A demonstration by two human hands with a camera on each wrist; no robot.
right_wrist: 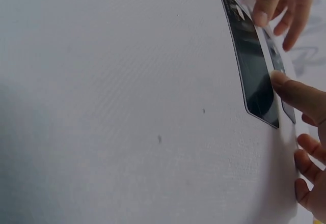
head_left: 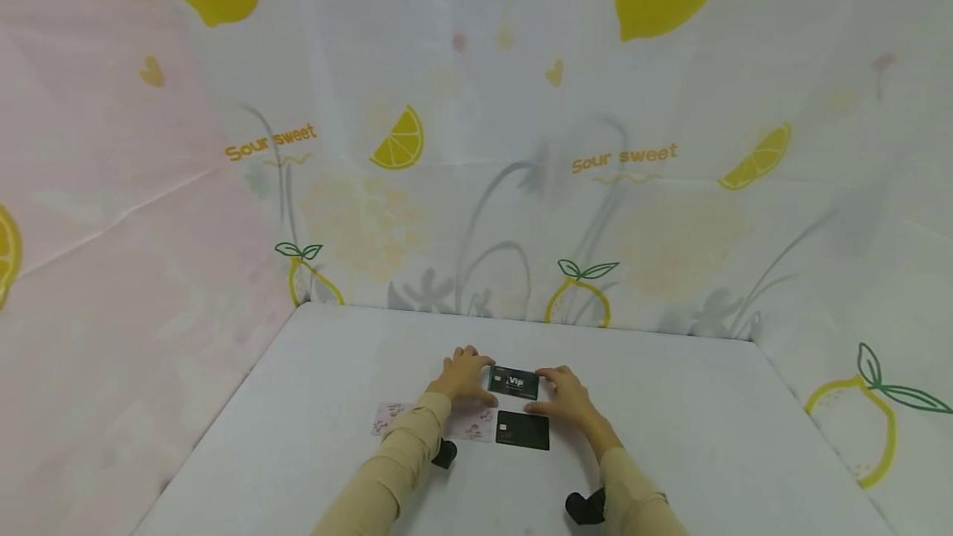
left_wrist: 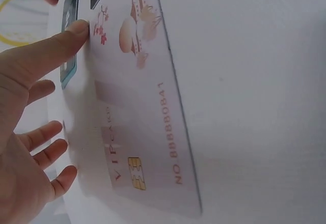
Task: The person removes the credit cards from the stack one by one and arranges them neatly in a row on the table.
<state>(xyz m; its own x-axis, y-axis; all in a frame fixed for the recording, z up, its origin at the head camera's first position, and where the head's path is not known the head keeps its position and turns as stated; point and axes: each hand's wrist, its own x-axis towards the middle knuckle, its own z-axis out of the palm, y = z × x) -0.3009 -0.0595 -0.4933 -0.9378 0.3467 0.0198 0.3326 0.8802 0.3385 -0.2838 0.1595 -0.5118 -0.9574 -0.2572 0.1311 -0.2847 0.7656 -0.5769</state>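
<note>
A dark green "Vip" card (head_left: 514, 383) lies flat on the white table between both hands. My left hand (head_left: 463, 376) is at its left side, fingers spread and one fingertip at its upper left corner. My right hand (head_left: 567, 398) is at the right side, a fingertip by the upper right corner. Just below lies a black VIP card (head_left: 523, 430); the right thumb (right_wrist: 280, 79) is by its upper edge. Left of it is a pale pink card (left_wrist: 137, 96) with a gold chip and red print, the left thumb (left_wrist: 76, 30) beside its upper corner.
Another pale pink printed piece (head_left: 389, 415) shows left of the left sleeve (head_left: 395, 470), which covers part of it. Black wrist-worn pieces (head_left: 586, 509) sit low over the table. A lemon-printed cloth (head_left: 476, 213) rises behind the white table (head_left: 692, 428).
</note>
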